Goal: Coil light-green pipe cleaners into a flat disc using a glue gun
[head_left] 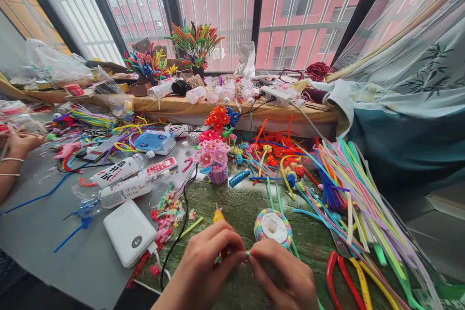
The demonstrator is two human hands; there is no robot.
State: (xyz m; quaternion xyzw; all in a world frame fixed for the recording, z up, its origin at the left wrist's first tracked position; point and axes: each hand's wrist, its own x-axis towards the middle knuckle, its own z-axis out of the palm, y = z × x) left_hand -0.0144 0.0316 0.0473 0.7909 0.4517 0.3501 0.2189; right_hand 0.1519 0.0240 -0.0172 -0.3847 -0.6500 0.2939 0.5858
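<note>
Pinching, both hands: one small green piece point(248, 253), set between the meeting fingertips of left hand point(210, 257) and right hand point(285, 271), above the bench point(236, 206). Beyond the right fingers: one white-centred disc point(274, 226), pastel rim. Beyond the left: one yellow-handled pointed tool point(218, 214).

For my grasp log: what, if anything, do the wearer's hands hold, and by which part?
Fingertips of the left hand and right hand pinch a small green piece; which part cannot be told.
</note>
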